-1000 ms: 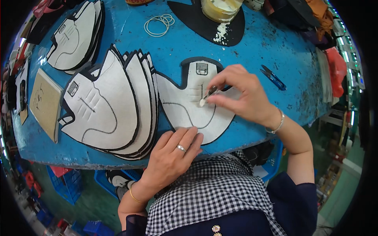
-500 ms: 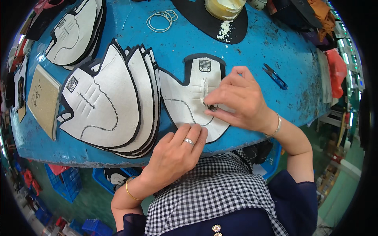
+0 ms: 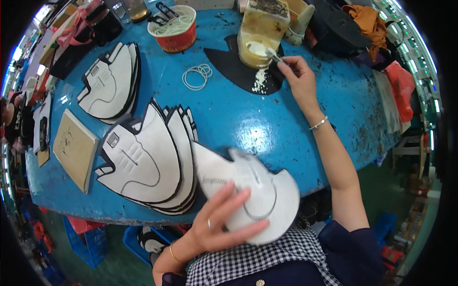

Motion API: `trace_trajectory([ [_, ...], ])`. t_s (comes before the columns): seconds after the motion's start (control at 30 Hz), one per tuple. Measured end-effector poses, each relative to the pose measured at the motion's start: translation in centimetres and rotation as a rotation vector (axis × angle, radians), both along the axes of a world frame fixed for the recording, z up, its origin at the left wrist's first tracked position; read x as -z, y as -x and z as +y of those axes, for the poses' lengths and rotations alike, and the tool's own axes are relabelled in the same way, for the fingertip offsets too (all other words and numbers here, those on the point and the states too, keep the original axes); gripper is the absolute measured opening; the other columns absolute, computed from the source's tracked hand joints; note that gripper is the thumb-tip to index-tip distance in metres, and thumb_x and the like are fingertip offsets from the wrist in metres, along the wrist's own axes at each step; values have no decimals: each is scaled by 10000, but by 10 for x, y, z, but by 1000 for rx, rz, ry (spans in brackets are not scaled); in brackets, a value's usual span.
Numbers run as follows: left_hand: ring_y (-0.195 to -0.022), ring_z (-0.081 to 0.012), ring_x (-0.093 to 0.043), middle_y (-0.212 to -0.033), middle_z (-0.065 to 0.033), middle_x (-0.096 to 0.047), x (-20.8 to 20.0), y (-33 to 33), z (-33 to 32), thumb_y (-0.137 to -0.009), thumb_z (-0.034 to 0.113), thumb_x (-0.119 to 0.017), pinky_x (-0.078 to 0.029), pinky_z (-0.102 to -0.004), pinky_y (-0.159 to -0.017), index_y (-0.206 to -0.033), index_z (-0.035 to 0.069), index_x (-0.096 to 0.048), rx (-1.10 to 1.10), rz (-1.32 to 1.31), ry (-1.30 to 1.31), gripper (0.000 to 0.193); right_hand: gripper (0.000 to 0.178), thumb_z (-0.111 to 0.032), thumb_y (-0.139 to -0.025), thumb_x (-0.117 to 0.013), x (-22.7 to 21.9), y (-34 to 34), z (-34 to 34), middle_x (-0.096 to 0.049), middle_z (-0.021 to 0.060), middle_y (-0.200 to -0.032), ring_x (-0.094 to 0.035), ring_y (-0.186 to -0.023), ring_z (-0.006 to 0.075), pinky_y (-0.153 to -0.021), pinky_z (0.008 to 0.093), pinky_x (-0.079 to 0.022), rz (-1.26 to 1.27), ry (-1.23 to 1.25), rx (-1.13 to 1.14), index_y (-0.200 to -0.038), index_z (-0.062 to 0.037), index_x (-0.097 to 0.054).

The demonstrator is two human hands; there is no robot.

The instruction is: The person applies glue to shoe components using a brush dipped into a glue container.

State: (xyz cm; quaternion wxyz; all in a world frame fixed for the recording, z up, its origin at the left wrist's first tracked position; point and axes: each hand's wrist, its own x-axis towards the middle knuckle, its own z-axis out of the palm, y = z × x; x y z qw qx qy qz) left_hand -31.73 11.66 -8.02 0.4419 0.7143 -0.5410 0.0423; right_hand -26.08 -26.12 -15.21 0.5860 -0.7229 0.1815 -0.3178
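A small brush (image 3: 273, 55) with a pale tip is pinched in my right hand (image 3: 299, 74). Its tip is at the mouth of a yellowed plastic container (image 3: 255, 58) of white paste. My left hand (image 3: 224, 221) lies spread on a white shoe-upper piece (image 3: 281, 202) with dark edging and a curved stitch line. The piece is tilted, blurred, and reaches past the table's near edge. To its left is a fanned stack of similar white uppers (image 3: 138, 167).
Beneath the container lies a black sheet piece (image 3: 222, 59) with white crumbs (image 3: 260, 81). Pale rubber bands (image 3: 196, 77), a red tub (image 3: 176, 40), a second stack of uppers (image 3: 107, 86) and a tan notebook (image 3: 74, 145) are also on the blue table (image 3: 238, 119).
My right hand has gone from the white upper out to the paste container. My left hand's fingers have spread, and the upper has shifted and tilted toward me. The view takes in more of the far table.
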Motion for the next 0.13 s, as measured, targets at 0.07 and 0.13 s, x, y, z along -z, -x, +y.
trace_trajectory([
  [0.07, -1311, -246, -546, -1411, -87, -601, -3, 6, 7, -776, 33, -810, -556, -316, -1049, -1199, 417, -726, -126, -293, 139, 577, 208, -224, -907, -762, -1, -1, 1, -712, 76, -1128, -631, -1031, 229, -941, 349, -492, 226, 658, 88, -1002, -48, -703],
  [0.13, -1365, -252, -499, -1427, -70, -592, -12, -1, 21, -806, 40, -807, -537, -332, -1066, -1240, 419, -705, -183, -409, 105, 585, 224, -257, -873, -780, 0, -1, 1, -670, 94, -1250, -574, -1172, 266, -1020, 379, -445, 333, 680, 85, -981, -68, -725],
])
